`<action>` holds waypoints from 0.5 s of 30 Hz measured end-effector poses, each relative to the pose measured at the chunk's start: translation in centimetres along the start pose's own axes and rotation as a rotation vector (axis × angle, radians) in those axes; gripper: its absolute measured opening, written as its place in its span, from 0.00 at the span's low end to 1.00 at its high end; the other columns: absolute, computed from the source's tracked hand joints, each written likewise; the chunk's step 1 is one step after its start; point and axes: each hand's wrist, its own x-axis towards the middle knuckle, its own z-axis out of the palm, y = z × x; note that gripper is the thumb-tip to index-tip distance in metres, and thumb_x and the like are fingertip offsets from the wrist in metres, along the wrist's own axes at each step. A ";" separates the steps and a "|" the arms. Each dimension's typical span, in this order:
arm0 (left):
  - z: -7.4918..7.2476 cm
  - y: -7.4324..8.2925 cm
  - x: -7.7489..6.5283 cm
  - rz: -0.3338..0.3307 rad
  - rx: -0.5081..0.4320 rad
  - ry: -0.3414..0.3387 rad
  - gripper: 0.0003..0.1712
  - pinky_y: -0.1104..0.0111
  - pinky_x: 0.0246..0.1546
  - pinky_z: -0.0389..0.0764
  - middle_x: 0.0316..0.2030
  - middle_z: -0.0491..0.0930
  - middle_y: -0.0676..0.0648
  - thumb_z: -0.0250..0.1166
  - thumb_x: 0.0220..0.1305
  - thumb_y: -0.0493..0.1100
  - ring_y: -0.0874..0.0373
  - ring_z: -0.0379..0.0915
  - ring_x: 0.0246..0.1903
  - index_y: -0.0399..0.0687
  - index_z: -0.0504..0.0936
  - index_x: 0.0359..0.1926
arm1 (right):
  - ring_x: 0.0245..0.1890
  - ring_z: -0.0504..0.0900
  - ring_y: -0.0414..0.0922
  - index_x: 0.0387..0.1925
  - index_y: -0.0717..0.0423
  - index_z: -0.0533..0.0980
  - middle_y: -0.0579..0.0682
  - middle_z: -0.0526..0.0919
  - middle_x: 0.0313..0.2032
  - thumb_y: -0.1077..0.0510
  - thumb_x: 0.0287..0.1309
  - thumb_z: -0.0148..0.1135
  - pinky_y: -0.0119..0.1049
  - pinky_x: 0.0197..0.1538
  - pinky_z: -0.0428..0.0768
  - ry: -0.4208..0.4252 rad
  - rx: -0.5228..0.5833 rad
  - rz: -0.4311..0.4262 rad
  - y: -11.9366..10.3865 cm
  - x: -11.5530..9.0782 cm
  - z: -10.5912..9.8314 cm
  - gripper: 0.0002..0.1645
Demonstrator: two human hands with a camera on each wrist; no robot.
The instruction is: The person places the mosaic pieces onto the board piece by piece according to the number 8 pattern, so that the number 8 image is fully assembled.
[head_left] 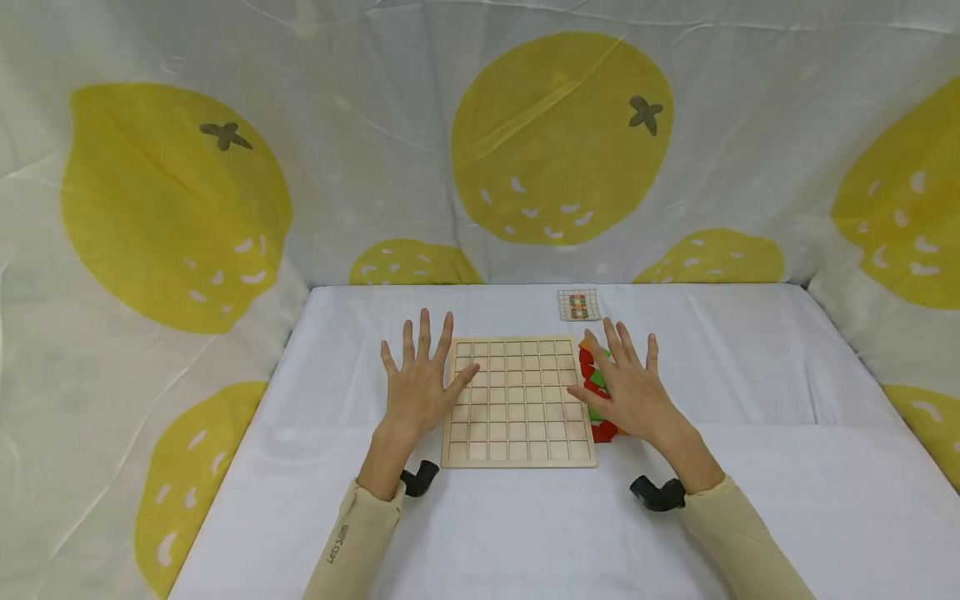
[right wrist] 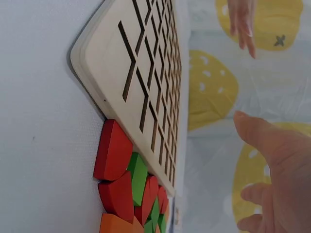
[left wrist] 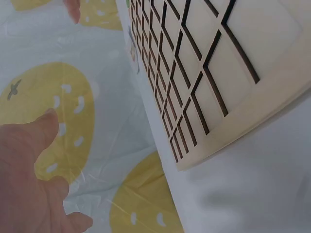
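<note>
A square wooden board (head_left: 517,404) with a grooved grid lies flat on the white table. My left hand (head_left: 422,396) is spread above the board's left edge, fingers straight and holding nothing. Over on the right, my right hand (head_left: 633,392) is likewise spread, above a cluster of coloured blocks along the board's right edge. Among these are red blocks (right wrist: 114,150), green blocks (right wrist: 138,177) and orange blocks (right wrist: 115,223), partly hidden by that hand in the head view. Both wrist views show the hands raised off the board.
A small pattern card (head_left: 578,305) with a printed grid lies behind the board, toward the right. White cloth (head_left: 375,167) with large yellow lemons hangs at the back and sides. Black curved pieces (head_left: 657,493) sit at both wrists.
</note>
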 end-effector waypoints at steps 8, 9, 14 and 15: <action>-0.1 -1.0 0.0 -0.006 -0.016 -0.007 0.52 0.28 0.72 0.49 0.83 0.37 0.35 0.51 0.74 0.71 0.34 0.39 0.81 0.61 0.36 0.84 | 0.82 0.39 0.65 0.83 0.55 0.45 0.65 0.39 0.82 0.33 0.68 0.60 0.75 0.74 0.30 -0.029 0.066 0.005 1.4 -0.2 -0.8 0.58; -0.1 -1.2 0.0 -0.007 -0.012 -0.001 0.52 0.29 0.71 0.55 0.82 0.39 0.34 0.52 0.74 0.71 0.33 0.44 0.80 0.60 0.37 0.85 | 0.82 0.40 0.65 0.84 0.55 0.44 0.65 0.39 0.82 0.34 0.69 0.61 0.75 0.75 0.31 -0.033 0.084 -0.001 1.7 -0.2 -0.9 0.58; 0.0 -1.9 0.1 0.027 -0.015 0.055 0.49 0.42 0.50 0.80 0.74 0.62 0.29 0.56 0.74 0.68 0.33 0.71 0.65 0.58 0.46 0.84 | 0.81 0.46 0.67 0.84 0.54 0.44 0.65 0.41 0.82 0.39 0.70 0.63 0.71 0.77 0.37 -0.057 0.177 -0.005 3.2 -0.3 -1.6 0.56; 0.0 -1.9 0.1 0.035 -0.014 0.063 0.48 0.46 0.44 0.82 0.69 0.67 0.29 0.56 0.74 0.67 0.34 0.74 0.60 0.58 0.47 0.84 | 0.80 0.47 0.68 0.84 0.54 0.45 0.65 0.42 0.82 0.40 0.70 0.63 0.70 0.78 0.38 -0.061 0.191 -0.003 3.4 -0.3 -1.7 0.55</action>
